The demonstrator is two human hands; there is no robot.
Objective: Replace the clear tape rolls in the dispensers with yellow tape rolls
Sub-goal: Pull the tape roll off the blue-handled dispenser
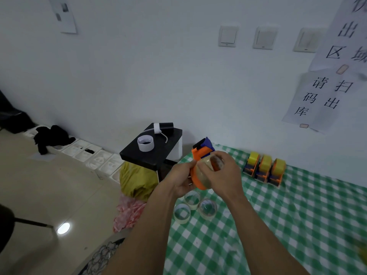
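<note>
An orange and blue tape dispenser is held up above the table's left edge. My left hand grips its orange body from the left. My right hand curls round the clear tape roll mounted on it. Three clear tape rolls lie on the green checked tablecloth just below my hands. Three orange dispensers loaded with yellow tape stand in a row at the back by the wall.
Left of the table stands a black stool with a white paper ring and a small pump on it. Yellow and pink bags lie on the floor beneath it. White trays line the wall's foot. Paper signs hang on the wall at right.
</note>
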